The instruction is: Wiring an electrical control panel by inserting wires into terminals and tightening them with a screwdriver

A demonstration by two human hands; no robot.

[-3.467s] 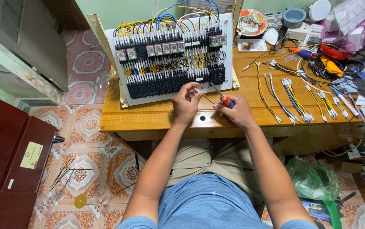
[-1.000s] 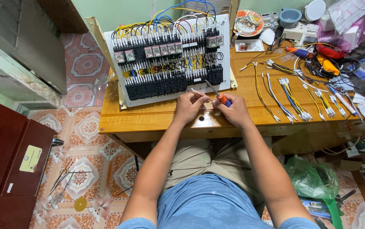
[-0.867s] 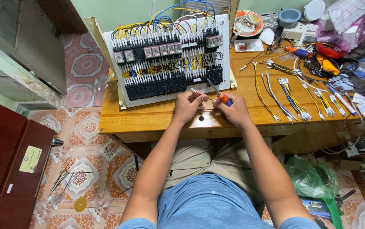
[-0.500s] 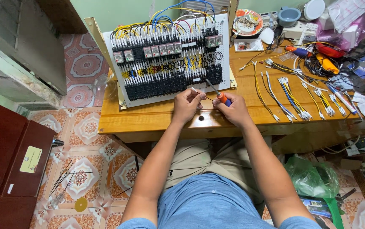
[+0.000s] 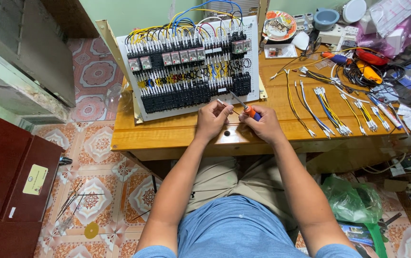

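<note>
**Screwdriver at the panel's lower edge**

Screwdriver [image 5: 247, 110], orange-handled, sits pinched in our right hand [image 5: 262, 125], its tip angled up toward the panel [image 5: 191, 67] propped on the table [image 5: 177, 134]. Our left hand [image 5: 211, 119] is closed on a thin white wire end [image 5: 221, 102], just beside the blade. Both hands rest near the table's front edge. Loose wires [image 5: 327, 102] lie spread to the right, well apart from us.
</note>
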